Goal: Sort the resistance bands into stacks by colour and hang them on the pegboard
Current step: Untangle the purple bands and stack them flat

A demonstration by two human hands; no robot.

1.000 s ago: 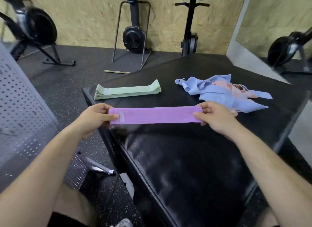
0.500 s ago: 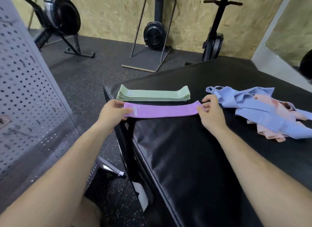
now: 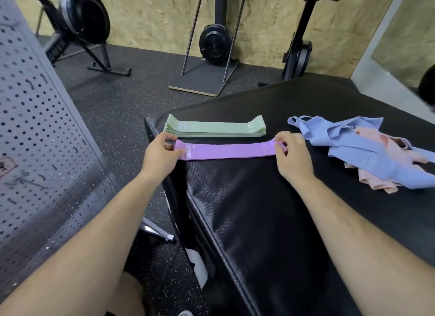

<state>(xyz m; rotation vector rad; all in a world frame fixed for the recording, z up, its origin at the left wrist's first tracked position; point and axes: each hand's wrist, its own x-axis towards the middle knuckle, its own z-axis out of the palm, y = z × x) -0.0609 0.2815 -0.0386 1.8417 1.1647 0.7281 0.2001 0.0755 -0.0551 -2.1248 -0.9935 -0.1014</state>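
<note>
Hands, left hand [image 3: 160,154] and right hand [image 3: 290,154], pinch purple band [image 3: 226,151] flat at 6 o'clock of green stack [image 3: 215,128]; next, seemingly, release

Both hands [image 3: 226,155] pinch purple band [image 3: 226,151] ends.

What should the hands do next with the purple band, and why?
Probably let go. The purple band already lies flat on the black mat, just in front of the green stack, with the left hand and right hand pinching its ends. The blue and pink pile is unsorted, so that comes next.
</note>
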